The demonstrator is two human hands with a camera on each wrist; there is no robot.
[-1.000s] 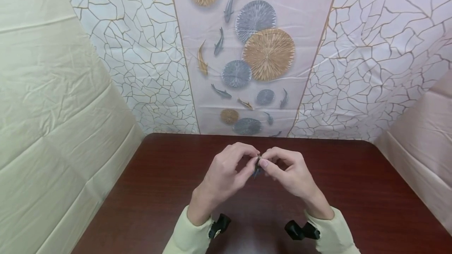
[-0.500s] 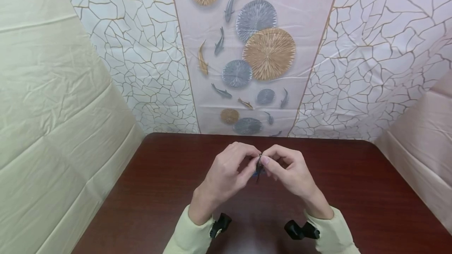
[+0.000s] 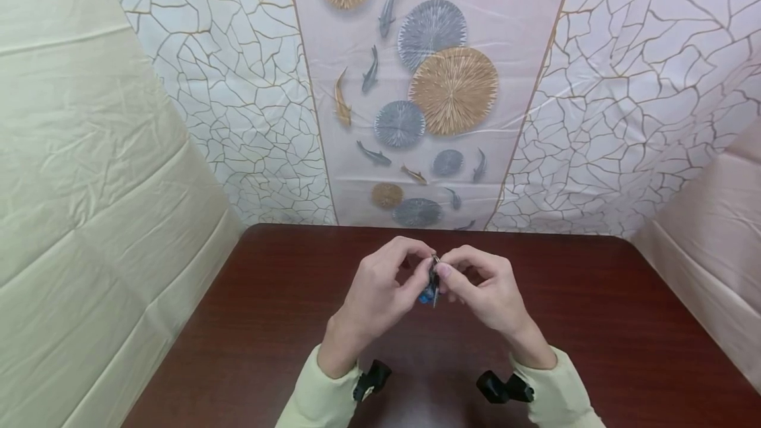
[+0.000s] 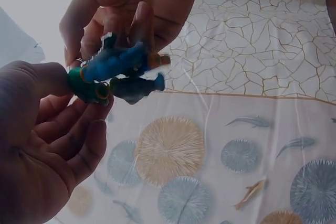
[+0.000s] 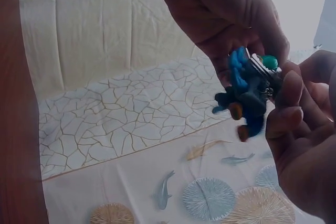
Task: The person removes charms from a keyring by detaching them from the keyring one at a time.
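A keychain hangs between my two hands in the head view, its small blue charm (image 3: 425, 296) below the fingertips. The left hand (image 3: 386, 283) pinches it at a thin metal ring (image 3: 435, 259) with thumb and forefinger. From the other side, my right hand (image 3: 487, 286) pinches the same ring. A narrow metal piece dangles beside the charm. In the left wrist view, the charm (image 4: 118, 64) looks like blue figures with orange ends and a green part near the left fingertips. Metal rings and a short chain show by the charm (image 5: 244, 90) in the right wrist view.
A dark red-brown table (image 3: 267, 322) lies under the hands. Behind it hangs a patterned cloth (image 3: 416, 170) with fish and round discs. Pale cloth walls (image 3: 119, 216) close off both sides. Black wrist cameras (image 3: 505, 387) sit at the cuffs.
The hanging part of the keychain has turned and swung slightly left, so more blue shows below the fingers. The left fingertips have shifted a little; both hands stay close together.
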